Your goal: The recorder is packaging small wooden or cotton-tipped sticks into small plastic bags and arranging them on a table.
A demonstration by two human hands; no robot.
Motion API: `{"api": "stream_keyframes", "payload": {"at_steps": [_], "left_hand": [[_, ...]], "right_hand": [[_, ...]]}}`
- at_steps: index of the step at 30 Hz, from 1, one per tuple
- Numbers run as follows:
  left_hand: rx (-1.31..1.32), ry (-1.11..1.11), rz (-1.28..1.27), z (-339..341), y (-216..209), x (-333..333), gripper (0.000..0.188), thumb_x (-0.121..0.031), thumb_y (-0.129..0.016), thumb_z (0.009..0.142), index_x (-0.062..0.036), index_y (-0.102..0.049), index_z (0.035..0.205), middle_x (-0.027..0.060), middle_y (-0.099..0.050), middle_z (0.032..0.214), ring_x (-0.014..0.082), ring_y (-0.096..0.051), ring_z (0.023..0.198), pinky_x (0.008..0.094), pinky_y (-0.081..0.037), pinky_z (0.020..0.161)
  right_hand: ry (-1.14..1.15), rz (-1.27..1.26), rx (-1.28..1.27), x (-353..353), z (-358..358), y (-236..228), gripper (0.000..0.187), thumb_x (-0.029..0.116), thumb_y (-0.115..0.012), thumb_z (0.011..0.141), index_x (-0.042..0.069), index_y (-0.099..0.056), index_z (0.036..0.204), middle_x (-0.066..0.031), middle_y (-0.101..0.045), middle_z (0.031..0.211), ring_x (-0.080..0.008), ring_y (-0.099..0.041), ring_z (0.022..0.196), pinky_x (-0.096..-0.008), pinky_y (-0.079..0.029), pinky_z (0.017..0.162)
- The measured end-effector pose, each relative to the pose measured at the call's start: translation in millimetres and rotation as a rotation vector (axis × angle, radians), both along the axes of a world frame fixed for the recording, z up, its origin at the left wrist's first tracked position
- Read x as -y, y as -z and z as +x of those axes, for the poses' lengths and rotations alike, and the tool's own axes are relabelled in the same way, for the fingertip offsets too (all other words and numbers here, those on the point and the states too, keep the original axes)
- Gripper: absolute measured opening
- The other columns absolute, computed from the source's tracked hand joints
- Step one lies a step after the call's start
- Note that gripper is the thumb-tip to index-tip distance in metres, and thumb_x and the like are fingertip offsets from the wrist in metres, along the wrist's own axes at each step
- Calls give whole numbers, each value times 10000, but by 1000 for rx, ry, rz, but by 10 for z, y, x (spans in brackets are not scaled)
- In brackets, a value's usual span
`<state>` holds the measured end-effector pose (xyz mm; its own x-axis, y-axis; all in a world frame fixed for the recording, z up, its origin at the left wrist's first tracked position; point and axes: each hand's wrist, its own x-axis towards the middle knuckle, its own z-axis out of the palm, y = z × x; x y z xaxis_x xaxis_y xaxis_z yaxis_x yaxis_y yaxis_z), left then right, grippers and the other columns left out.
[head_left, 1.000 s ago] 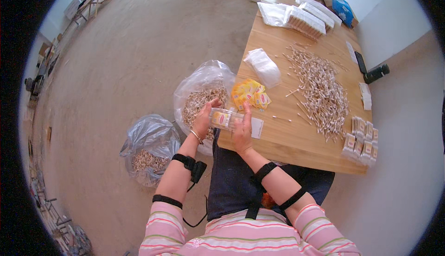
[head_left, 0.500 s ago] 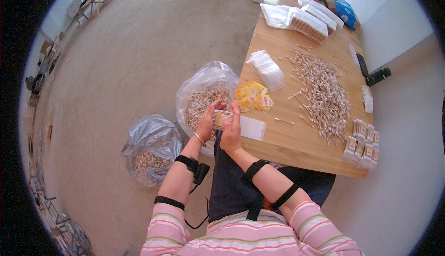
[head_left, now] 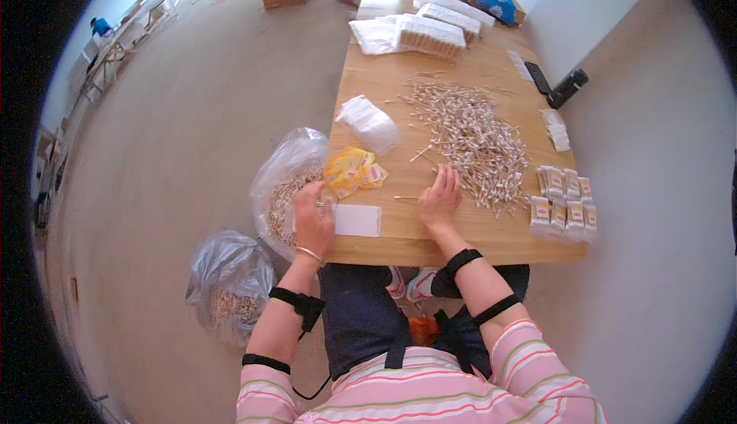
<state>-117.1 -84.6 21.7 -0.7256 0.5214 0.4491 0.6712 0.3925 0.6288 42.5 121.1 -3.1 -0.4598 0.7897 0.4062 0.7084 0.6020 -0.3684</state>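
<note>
- Your right hand (head_left: 441, 197), at twelve o'clock, touches the near left side of one large pile of cotton swabs (head_left: 480, 144); its fingers are bent and close together, and whether they grip a swab cannot be told
- Your left hand (head_left: 313, 215), at eleven o'clock, rests at the table's left edge, fingers slightly curled, over the side of one white card (head_left: 358, 221); what it holds, if anything, cannot be told
- One stray swab (head_left: 405, 197) lies just left of your right hand, apart from the pile, which spreads toward one o'clock
- Small swab packs (head_left: 564, 213) stand at your two o'clock, four in the near row and at least three behind; the pile's near end lies between them and your right hand
- Yellow cards (head_left: 353, 171), overlapping and too many to count, fan out at eleven o'clock, with one stack of clear bags (head_left: 368, 123) beyond
- Two plastic sacks of swabs sit off the table, a pale sack (head_left: 265, 186) at ten, partly blocked by your left hand, and a greyish sack (head_left: 230, 270) at nine
- Three white bundles (head_left: 431, 35) line the far end at twelve; one black cylinder (head_left: 568, 88) lies at one o'clock
</note>
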Motion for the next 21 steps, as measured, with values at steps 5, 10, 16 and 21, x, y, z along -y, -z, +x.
{"api": "stream_keyframes", "payload": {"at_steps": [5, 10, 16, 21], "left_hand": [[-13, 431, -56, 641, 180, -593, 433, -46, -634, 746, -23, -537, 1167, 160, -515, 1219, 336, -459, 1162, 425, -357, 1005], [36, 480, -141, 966, 244, -866, 281, -70, -619, 768, -59, -613, 1049, 123, -569, 1124, 326, -503, 1075, 414, -405, 933], [44, 536, -77, 1093, 280, -814, 88, -56, -614, 766, -68, -660, 840, 86, -633, 907, 305, -556, 914, 408, -431, 845], [69, 576, -65, 1123, 257, -792, 102, -44, -594, 779, -81, -657, 850, 86, -635, 880, 309, -560, 899, 409, -429, 848]], "right_hand": [[-80, -45, 79, -10, 305, -33, 414, 112, -518, 800, 72, -504, 1213, -106, -470, 1261, -294, -394, 1199, -434, -302, 1016], [-191, -50, -7, 203, 556, 56, 330, 101, -532, 783, 93, -567, 1111, -72, -522, 1169, -287, -450, 1110, -423, -357, 958], [-271, -51, -150, 207, 867, 49, 405, 52, -618, 725, 80, -569, 1126, -98, -505, 1210, -309, -439, 1123, -425, -363, 959], [-191, 6, -193, -43, 928, -18, 422, 79, -646, 717, 66, -573, 1132, -117, -522, 1191, -321, -447, 1118, -423, -356, 967]]}}
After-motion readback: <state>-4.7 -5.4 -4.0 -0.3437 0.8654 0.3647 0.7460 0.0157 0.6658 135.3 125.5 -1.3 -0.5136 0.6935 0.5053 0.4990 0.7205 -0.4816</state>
